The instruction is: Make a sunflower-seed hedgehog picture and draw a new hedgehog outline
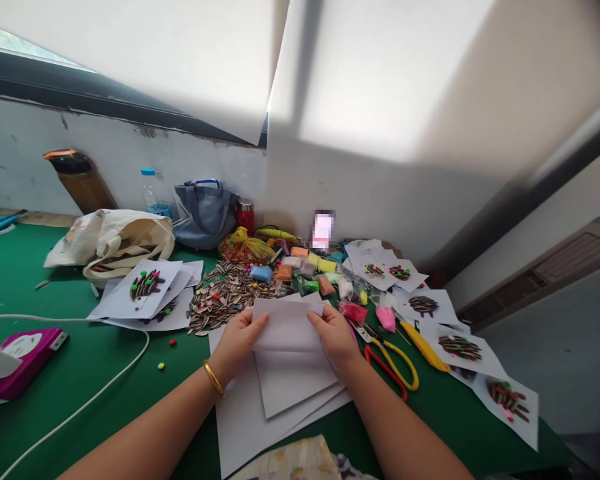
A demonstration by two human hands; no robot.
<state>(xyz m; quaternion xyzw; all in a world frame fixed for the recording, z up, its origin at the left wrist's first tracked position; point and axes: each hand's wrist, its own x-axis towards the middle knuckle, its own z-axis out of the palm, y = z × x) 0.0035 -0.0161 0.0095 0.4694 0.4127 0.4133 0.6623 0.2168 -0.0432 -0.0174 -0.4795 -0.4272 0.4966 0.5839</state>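
A sheet of white paper (291, 380) with a crease across it is held between my two hands. My left hand (237, 343) pinches its upper left edge, thumb on top; a gold bangle circles that wrist. At the upper right edge my right hand (334, 333) grips the same sheet, thumb also on top. Beneath it, more white sheets (235, 427) lie on the green table (180, 400). Just beyond the paper spreads a pile of striped sunflower seeds (225, 297). To the right of my right hand are scissors with yellow handles (400, 360) and red-handled scissors (387, 377).
Small coloured clay packets (283, 273) and a phone (323, 230) stand at the back. A yellow cutter (425, 347) and seed-decorated papers (460, 347) lie right; more papers (153, 287) lie left. A white cable (105, 387), cloth bag (110, 237), blue bag (207, 213) and bottles are leftward.
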